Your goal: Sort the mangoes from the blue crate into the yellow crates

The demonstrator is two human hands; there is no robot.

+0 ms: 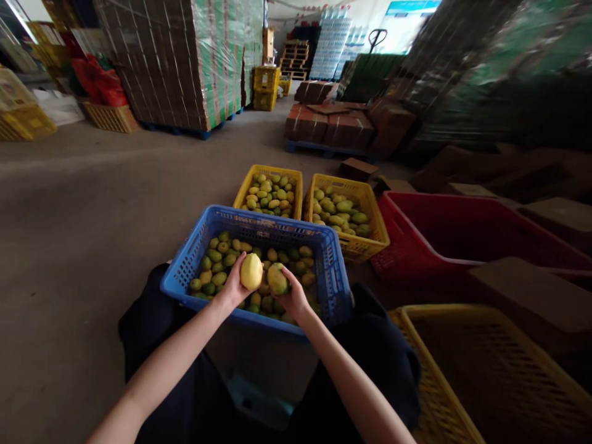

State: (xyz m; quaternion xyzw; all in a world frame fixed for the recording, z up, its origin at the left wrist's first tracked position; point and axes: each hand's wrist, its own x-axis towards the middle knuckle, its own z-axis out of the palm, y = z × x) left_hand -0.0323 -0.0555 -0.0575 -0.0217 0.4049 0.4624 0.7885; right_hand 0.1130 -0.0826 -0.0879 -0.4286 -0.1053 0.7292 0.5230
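A blue plastic crate (187, 271) full of green and yellow mangoes rests between my knees. My left hand (234, 287) holds a pale yellow mango (251, 271) just above the fruit in the crate. My right hand (293, 297) grips a greener mango (277, 279) right beside it, the two fruits almost touching. Both forearms reach in from the bottom of the view.
Two yellow crates (245, 188) (370, 213) of mangoes stand behind the blue one. A red crate (416, 234) sits to the right, and a yellow crate (430, 364) at my right knee. Shrink-wrapped carton stacks (185, 61) and pallets of boxes (324, 123) line the far concrete floor.
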